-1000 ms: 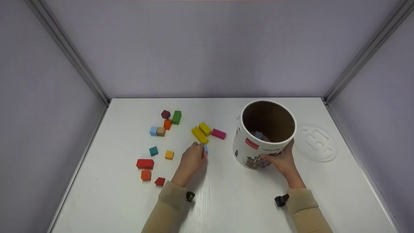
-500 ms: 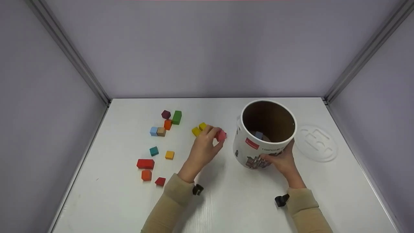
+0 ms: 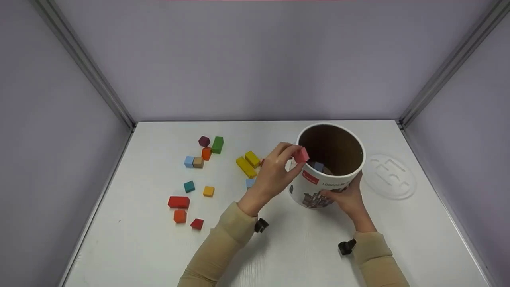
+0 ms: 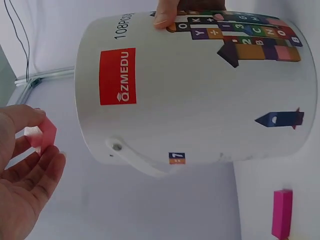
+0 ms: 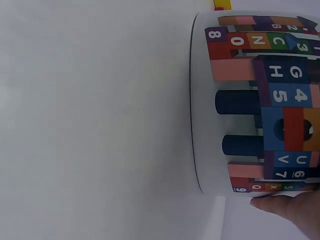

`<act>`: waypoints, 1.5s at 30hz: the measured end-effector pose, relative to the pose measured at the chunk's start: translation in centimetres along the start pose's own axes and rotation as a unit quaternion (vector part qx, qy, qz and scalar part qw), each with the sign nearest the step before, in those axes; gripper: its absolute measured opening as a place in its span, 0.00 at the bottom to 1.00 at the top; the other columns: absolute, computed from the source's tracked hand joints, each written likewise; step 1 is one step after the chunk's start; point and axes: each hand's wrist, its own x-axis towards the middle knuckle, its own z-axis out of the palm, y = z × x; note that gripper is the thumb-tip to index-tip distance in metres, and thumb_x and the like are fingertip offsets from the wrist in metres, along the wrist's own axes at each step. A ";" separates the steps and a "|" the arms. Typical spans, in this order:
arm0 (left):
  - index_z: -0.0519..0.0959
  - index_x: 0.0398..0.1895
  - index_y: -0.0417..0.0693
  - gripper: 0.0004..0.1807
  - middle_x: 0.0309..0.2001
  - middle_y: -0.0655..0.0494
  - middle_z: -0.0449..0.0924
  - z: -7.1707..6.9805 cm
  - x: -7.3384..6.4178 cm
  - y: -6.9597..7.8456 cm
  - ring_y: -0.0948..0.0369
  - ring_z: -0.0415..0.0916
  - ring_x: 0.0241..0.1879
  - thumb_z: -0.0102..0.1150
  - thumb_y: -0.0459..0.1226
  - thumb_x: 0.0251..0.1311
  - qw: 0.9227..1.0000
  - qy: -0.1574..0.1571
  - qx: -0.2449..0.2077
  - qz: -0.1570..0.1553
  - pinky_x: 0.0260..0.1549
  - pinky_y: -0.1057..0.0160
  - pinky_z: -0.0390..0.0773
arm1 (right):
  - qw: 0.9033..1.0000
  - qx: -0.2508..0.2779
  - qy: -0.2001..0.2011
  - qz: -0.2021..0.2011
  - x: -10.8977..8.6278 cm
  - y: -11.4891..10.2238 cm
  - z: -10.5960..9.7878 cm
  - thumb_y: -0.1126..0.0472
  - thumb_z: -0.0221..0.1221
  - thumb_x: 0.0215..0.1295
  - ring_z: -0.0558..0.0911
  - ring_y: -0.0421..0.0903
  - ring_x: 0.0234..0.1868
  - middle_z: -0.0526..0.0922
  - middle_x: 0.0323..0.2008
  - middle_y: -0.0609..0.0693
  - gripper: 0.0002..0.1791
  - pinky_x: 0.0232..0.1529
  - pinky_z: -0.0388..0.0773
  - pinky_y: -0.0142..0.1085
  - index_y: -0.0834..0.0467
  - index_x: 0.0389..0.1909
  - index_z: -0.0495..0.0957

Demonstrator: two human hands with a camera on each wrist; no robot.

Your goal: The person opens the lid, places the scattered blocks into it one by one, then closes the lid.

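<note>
My left hand (image 3: 275, 171) pinches a pink block (image 3: 302, 155) between thumb and fingers, right at the near-left rim of a white bucket (image 3: 297, 185). In the left wrist view the pink block (image 4: 42, 134) shows several flat faces, and the bucket (image 4: 200, 95) has a red label and a white handle on its side. My right hand (image 3: 348, 199) holds the bucket against its near-right side, the thumb on the printed front. A grey-blue block (image 3: 318, 166) lies inside on the bucket's bottom. Part of the interior is hidden by the wall.
Two yellow blocks (image 3: 246, 167) and a light blue block (image 3: 250, 183) lie left of the bucket. Farther left are a green block (image 3: 217, 145), a red block (image 3: 179, 202), a teal block (image 3: 189, 186) and several others. A clear lid (image 3: 389, 177) lies right of the bucket.
My left hand has picked up the pink block near the yellow blocks and carried it right and up to the bucket's rim. My right hand and the bucket have stayed in place.
</note>
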 end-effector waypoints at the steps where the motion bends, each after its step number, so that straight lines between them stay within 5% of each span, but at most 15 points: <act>1: 0.77 0.53 0.39 0.19 0.47 0.49 0.76 0.1 0.3 0.1 0.61 0.76 0.43 0.68 0.33 0.59 1.000 -0.002 -0.003 0.003 0.48 0.74 0.75 | 1.000 -0.002 0.003 0.002 0.0 0.2 0.0 0.71 0.78 0.38 0.54 0.58 0.72 0.52 0.71 0.60 0.73 0.72 0.47 0.50 0.49 0.74 0.32; 14: 0.75 0.58 0.36 0.21 0.50 0.46 0.75 1.1 3.2 0.6 0.60 0.76 0.47 0.63 0.35 0.64 0.999 -0.042 0.002 0.015 0.51 0.75 0.72 | 1.000 -0.007 -0.008 0.004 -0.4 -2.4 0.4 0.71 0.78 0.39 0.53 0.62 0.71 0.51 0.71 0.65 0.73 0.71 0.48 0.53 0.56 0.74 0.30; 30: 0.72 0.63 0.41 0.25 0.55 0.48 0.74 3.3 4.2 0.5 0.59 0.75 0.53 0.62 0.38 0.65 0.993 -0.108 0.041 -0.020 0.58 0.72 0.68 | 1.000 0.013 -0.010 -0.009 -0.3 -2.1 0.4 0.72 0.77 0.39 0.54 0.63 0.71 0.51 0.70 0.65 0.72 0.71 0.47 0.53 0.57 0.74 0.31; 38: 0.74 0.62 0.45 0.28 0.54 0.49 0.76 3.2 3.1 0.0 0.57 0.75 0.51 0.59 0.52 0.66 0.988 -0.086 0.128 -0.027 0.56 0.62 0.73 | 1.000 0.012 -0.009 -0.019 -0.4 -1.9 0.3 0.73 0.77 0.38 0.54 0.64 0.70 0.51 0.70 0.66 0.73 0.71 0.48 0.53 0.57 0.74 0.30; 45: 0.76 0.59 0.44 0.26 0.54 0.46 0.76 2.3 1.4 -1.1 0.55 0.75 0.52 0.59 0.52 0.66 0.990 -0.043 0.135 -0.022 0.55 0.59 0.74 | 0.999 0.018 -0.012 -0.038 -0.3 -1.7 0.3 0.74 0.77 0.37 0.54 0.65 0.69 0.51 0.70 0.68 0.72 0.71 0.46 0.57 0.58 0.74 0.31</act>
